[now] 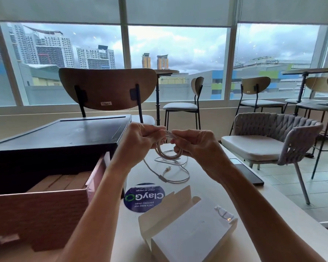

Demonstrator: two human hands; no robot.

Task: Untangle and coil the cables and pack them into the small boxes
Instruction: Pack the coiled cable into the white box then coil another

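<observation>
One small white box (187, 237) stood open nearest us on the counter (206, 178). Its flaps were up and no cable showed inside, and a small clear packet (223, 214) lay on its far corner. To our left, a brown carton (36, 208) held a row of small brown boxes (64, 181), which looked closed. Beyond a round blue sticker (144, 197), loose runs of the white cable (169, 148) trailed over the counter, with a connector lying among them. We could not tell whether this was one cable or two.

Above that slack, our left hand (140, 137) and right hand (193, 142) were raised close together. Each had its fingers curled round the top of a few finished loops, which hung between them. We judged the task to be mid-coil: a handful of turns were made, the tail was unwound, and nothing was packed into the open box.

A dark phone (248, 173) lay near the counter's right edge, a black case (64, 133) sat behind the carton, and chairs (108, 87) stood by the windows.
</observation>
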